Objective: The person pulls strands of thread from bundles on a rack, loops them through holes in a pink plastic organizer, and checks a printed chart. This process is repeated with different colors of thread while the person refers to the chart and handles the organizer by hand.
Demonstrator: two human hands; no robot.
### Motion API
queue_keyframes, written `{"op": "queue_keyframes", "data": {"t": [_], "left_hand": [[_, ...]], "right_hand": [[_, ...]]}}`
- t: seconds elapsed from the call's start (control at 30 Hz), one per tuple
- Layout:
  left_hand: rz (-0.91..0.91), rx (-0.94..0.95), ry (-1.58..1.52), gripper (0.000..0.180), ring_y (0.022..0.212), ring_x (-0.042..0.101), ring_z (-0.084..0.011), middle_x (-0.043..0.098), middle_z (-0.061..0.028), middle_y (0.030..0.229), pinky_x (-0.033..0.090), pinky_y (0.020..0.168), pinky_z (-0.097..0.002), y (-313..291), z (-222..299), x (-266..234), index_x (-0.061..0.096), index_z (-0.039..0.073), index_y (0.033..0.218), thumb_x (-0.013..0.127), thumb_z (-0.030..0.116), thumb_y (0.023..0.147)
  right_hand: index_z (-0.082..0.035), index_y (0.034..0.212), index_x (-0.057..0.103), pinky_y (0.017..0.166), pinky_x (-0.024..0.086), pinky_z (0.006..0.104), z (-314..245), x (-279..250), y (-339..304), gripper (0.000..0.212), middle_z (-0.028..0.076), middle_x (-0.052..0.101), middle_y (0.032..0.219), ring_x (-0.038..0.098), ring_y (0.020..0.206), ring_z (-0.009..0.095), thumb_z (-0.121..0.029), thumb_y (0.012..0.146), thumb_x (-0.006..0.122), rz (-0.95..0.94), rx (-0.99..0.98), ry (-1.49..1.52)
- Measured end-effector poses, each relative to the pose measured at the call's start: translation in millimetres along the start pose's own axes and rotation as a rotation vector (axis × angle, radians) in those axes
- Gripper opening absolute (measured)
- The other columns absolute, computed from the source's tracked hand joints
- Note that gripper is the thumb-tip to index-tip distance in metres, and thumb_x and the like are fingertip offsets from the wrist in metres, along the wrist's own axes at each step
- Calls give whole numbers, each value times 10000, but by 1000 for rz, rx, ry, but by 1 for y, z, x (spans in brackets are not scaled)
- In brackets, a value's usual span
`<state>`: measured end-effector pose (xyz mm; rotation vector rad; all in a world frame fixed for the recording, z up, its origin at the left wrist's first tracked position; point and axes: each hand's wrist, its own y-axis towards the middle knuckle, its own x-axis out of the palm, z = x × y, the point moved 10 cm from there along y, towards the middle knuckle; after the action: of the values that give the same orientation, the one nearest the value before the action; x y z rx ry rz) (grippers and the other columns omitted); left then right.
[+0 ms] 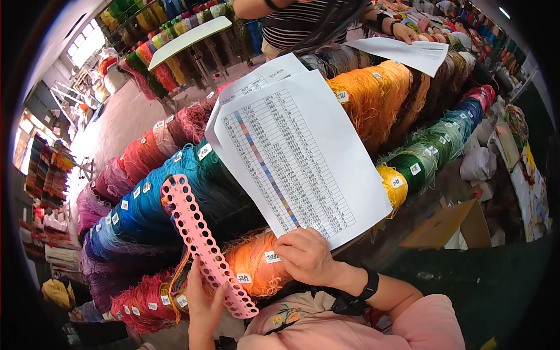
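Note:
My left hand (204, 300) grips the lower part of a long pink thread holder (201, 233) with rows of round holes, which stands tilted with its top to the left. Strands of coloured thread hang along its left edge. My right hand (309, 256) is closed on the bottom edge of printed white sheets (356, 198), which carry a table with a column of small colour swatches. The sheets lean over the yarn racks and hide part of them. Just left of my right hand is a bundle of orange thread (256, 268) with small white tags.
Rows of tagged thread run across in front of me: blue (157, 181), red (146, 146), golden (379, 99) and green (417, 169). Across them stands a person in a striped shirt (297, 23), holding another paper (408, 52). An open cardboard box (449, 224) lies to the right.

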<state>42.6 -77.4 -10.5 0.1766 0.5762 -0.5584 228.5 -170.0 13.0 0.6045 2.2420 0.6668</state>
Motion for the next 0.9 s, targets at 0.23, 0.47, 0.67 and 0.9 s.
{"op": "queue_keyframes", "data": {"t": [0.23,0.47,0.67,0.9], "left_hand": [[22,39,49,635,1025,448,-247,420,-202,1106,359,858,-307,-2,2,-2,286,-75,1191,611,-8,650],[27,58,0,622,996,462,-247,434,-201,1080,370,841,-307,-2,-1,-5,311,-75,1172,625,2,641],[42,118,103,601,1024,440,-290,428,-210,1096,348,865,-328,-4,2,-12,329,-68,1162,620,16,644],[-103,186,-10,570,1111,361,-215,328,-163,1218,283,929,-300,0,-1,2,258,-67,1214,491,-83,694]], "right_hand": [[-42,741,567,575,377,295,-1,2,-1,139,37,537,775,523,684,196,-23,603,567,-11,-5,-20],[-31,751,566,629,420,300,0,-14,5,128,76,542,792,530,705,225,8,629,576,-18,63,89],[-6,784,552,647,438,289,15,-88,7,129,120,538,827,543,740,247,27,659,550,191,223,-50],[-15,807,554,593,434,248,2,-118,-23,138,91,521,871,532,721,190,18,673,551,295,424,-219]]}}
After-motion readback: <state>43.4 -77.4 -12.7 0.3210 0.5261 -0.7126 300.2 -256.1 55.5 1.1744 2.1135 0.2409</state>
